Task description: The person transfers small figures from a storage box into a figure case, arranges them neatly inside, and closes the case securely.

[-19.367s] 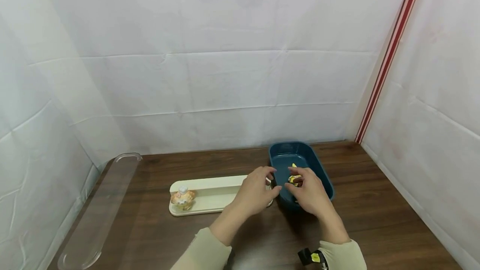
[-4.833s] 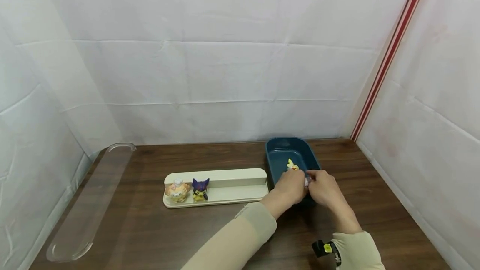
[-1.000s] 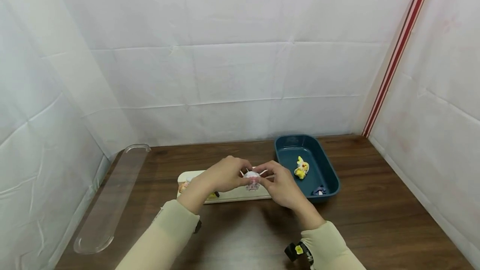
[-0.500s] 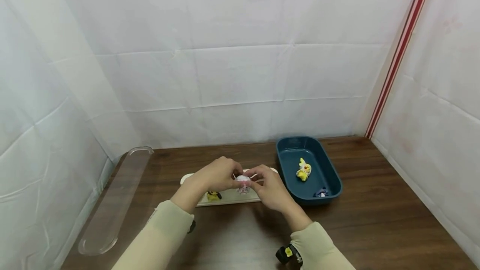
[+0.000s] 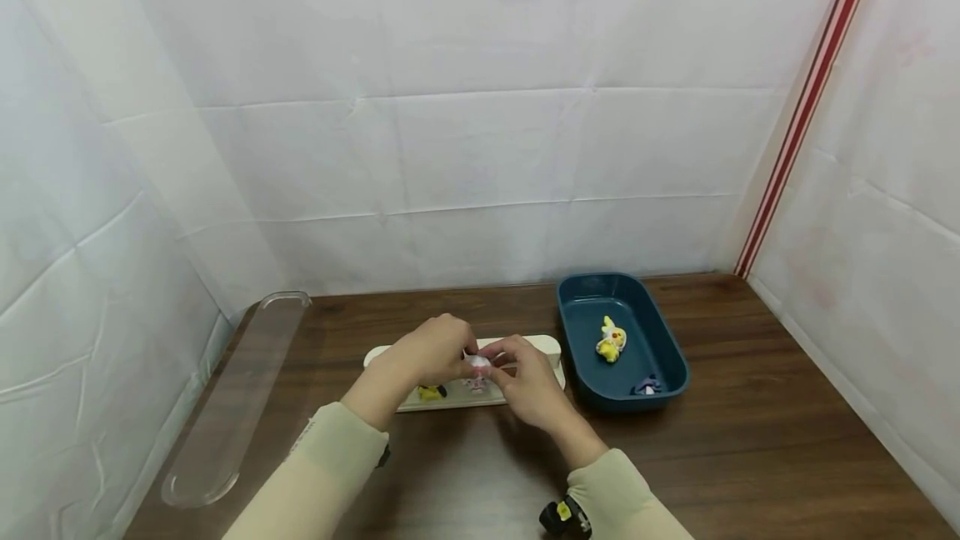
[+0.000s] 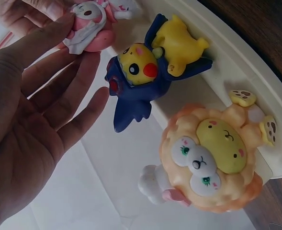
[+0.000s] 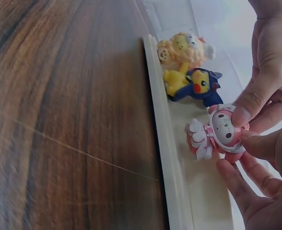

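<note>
Both hands hold a small pink-and-white rabbit-eared figurine (image 7: 223, 130) over the cream stepped tray (image 5: 546, 346). My left hand (image 5: 435, 352) pinches its head from the left, and the thumb and fingers of my right hand (image 5: 528, 383) grip it from the right. Just left of it, a yellow figurine in a dark blue winged hood (image 6: 150, 67) sits on the tray. Beyond that, at the tray's left end, is an orange-maned figurine with a white hat (image 6: 208, 158); my left arm hides it in the head view.
A dark blue bin (image 5: 637, 340) right of the tray holds a yellow-and-white figurine (image 5: 611, 340) and a small purple one (image 5: 647, 386). A long clear plastic cover (image 5: 240, 398) lies at the table's left. White sheeting (image 5: 480, 157) hangs behind.
Over the last second both hands have moved the pink figurine left along the tray, closer to the blue-hooded one. Earlier, the hands were in the bin, and the blue-hooded figurine has since joined the tray.
</note>
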Demonstrator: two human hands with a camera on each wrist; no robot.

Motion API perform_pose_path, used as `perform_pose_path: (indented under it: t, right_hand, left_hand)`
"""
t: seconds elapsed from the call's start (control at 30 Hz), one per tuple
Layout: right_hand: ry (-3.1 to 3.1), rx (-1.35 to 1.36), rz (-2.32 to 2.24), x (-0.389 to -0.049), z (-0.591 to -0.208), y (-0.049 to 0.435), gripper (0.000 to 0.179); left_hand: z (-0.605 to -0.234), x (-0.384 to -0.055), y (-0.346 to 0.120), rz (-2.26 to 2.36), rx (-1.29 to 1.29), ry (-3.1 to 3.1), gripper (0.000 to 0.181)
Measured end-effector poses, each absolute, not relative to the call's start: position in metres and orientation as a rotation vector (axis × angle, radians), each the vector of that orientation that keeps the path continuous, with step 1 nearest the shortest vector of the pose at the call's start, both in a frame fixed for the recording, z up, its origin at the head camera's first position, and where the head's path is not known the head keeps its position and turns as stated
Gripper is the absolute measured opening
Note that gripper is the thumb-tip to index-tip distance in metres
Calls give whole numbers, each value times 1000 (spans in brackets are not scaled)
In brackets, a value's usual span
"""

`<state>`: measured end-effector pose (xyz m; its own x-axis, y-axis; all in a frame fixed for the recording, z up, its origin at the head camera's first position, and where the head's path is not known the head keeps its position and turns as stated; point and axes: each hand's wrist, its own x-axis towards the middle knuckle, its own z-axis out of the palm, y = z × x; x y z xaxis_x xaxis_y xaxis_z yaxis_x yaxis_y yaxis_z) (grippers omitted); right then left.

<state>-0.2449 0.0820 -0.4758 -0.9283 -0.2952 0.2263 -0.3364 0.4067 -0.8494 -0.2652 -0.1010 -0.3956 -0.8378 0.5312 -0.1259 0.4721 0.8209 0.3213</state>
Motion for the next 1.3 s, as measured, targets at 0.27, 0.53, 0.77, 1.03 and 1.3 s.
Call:
perform_pose_path:
  t: [0.27, 0.53, 0.77, 1.03, 1.3]
  right_hand:
    - [-2583, 593, 1607, -245, -482, 75, 18]
    - [-2561, 622, 1623, -244, -485, 71, 15]
    - [-2561, 631, 1635, -242, -484, 70, 15]
    - [-2574, 629, 1614, -242, -484, 70, 15]
    - [-2599, 638, 1593, -244, -484, 73, 17]
  left_hand:
    - [-396, -262, -104, 374, 763, 2798, 17]
    - [-399, -261, -105, 374, 773, 2822, 12]
    - [-401, -262, -106, 404, 793, 2831, 13]
    - [-400, -261, -106, 385, 834, 2855, 10]
    - [-398, -260, -106, 405, 800, 2858, 15]
